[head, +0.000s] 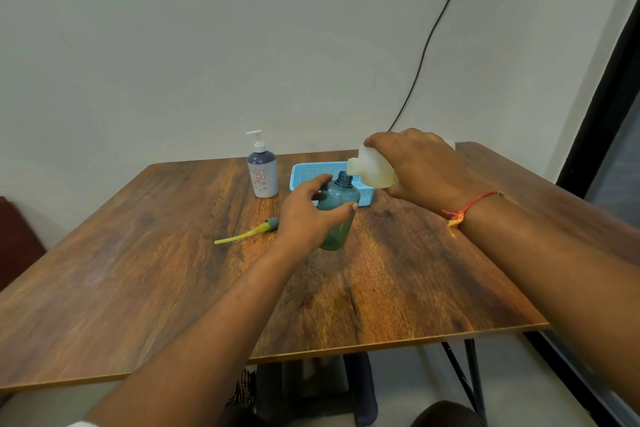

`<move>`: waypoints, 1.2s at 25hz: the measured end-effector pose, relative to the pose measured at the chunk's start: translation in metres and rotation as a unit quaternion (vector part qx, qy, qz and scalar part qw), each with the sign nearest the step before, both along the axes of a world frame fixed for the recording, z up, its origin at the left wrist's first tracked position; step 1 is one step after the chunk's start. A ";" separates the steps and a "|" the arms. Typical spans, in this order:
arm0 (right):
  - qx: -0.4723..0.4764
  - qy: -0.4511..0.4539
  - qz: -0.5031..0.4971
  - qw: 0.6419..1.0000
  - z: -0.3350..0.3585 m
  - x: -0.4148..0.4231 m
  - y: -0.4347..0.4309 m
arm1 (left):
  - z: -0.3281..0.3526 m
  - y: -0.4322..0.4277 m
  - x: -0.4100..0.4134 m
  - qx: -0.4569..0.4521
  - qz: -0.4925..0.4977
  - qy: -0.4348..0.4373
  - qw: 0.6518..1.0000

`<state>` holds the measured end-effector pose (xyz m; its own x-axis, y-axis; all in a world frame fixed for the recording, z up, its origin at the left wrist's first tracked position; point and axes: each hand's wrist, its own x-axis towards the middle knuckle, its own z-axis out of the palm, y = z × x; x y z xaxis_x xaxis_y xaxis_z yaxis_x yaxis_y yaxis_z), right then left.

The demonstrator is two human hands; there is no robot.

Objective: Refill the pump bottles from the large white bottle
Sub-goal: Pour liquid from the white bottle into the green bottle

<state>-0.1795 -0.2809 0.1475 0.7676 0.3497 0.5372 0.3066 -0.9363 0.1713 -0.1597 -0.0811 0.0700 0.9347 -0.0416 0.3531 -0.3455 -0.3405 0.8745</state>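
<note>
Wood-grain table (138, 270) stands against a pale wall (207, 45). Far left of my left hand (308, 218), a white pump bottle (262, 173) stands upright with its pump fitted, well apart from the grip. Just left of the same hand, a loose pump head (258, 229) with a yellow dip tube lies flat on the table. My left hand wraps the teal bottle (341, 196): thumb across the near side, fingers curled round the far shoulder. This bottle has its base on the table and its threaded neck uncovered. Behind it rests a blue basket (304, 170). My right hand (422, 170) grips the large white bottle (374, 170) from above, fingers curled over the body. It is tipped with its mouth pointing left, just above and right of the teal neck. I cannot tell whether liquid is flowing. A red-and-yellow thread (464, 210) circles my right wrist, and a black cable (429, 42) runs down the wall behind that hand
</note>
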 end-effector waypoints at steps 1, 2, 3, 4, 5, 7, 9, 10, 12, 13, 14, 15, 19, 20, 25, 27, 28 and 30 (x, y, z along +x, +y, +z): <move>0.001 0.001 0.000 1.000 0.000 0.000 0.000 | 0.000 0.000 0.000 -0.001 0.000 0.000 1.000; 0.001 0.001 0.000 1.000 0.000 0.000 0.000 | 0.001 0.000 0.000 -0.002 0.000 0.000 1.000; 0.002 0.000 0.002 1.000 0.000 0.000 0.000 | 0.001 0.000 0.000 -0.003 -0.001 -0.001 1.000; 0.003 0.000 0.003 1.000 0.000 0.000 0.000 | 0.001 0.000 0.000 -0.002 -0.001 -0.002 1.000; 0.004 0.000 0.003 1.000 0.000 0.000 0.000 | 0.001 0.000 0.000 -0.002 -0.001 -0.004 1.000; 0.005 0.001 0.003 1.000 0.000 0.000 -0.001 | 0.001 0.000 0.000 -0.002 0.000 -0.007 1.000; 0.002 -0.002 0.002 1.000 0.000 0.001 -0.001 | 0.001 0.000 0.000 -0.001 0.000 -0.006 1.000; 0.001 -0.004 0.001 1.000 0.000 0.001 -0.001 | 0.001 0.000 0.001 0.000 0.001 -0.006 1.000; 0.001 -0.007 0.001 1.000 -0.001 0.002 -0.001 | 0.001 0.000 0.001 0.001 0.002 -0.008 1.000; 0.000 -0.007 0.001 1.000 -0.001 0.003 -0.001 | 0.001 0.000 0.001 0.002 0.002 -0.009 1.000; -0.001 -0.008 0.000 1.000 -0.002 0.003 -0.001 | 0.001 0.000 0.001 0.002 0.003 -0.010 1.000; -0.003 -0.009 0.000 1.000 -0.002 0.004 -0.002 | 0.001 0.000 0.001 0.002 0.003 -0.010 1.000; -0.004 -0.011 0.001 1.000 -0.001 0.005 -0.002 | 0.002 -0.001 0.002 0.004 0.005 -0.006 1.000; -0.004 -0.011 0.001 1.000 -0.001 0.005 -0.002 | 0.002 -0.001 0.002 0.004 0.006 -0.005 1.000; -0.012 -0.012 0.003 1.000 -0.001 0.005 -0.003 | 0.002 -0.002 0.002 0.009 0.003 -0.007 1.000; -0.013 -0.012 0.002 1.000 0.000 0.006 -0.003 | 0.003 -0.002 0.002 0.011 0.004 -0.009 1.000; -0.015 -0.013 0.002 1.000 0.000 0.006 -0.003 | 0.003 -0.002 0.002 0.012 0.005 -0.009 1.000; -0.017 -0.015 0.003 1.000 0.000 0.006 -0.003 | 0.003 -0.002 0.002 0.011 0.006 -0.008 1.000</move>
<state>-0.1735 -0.2840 0.1476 0.7493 0.3726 0.5475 0.3070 -0.9279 0.2113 -0.1574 -0.0827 0.0726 0.9294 -0.0374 0.3672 -0.3549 -0.3640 0.8612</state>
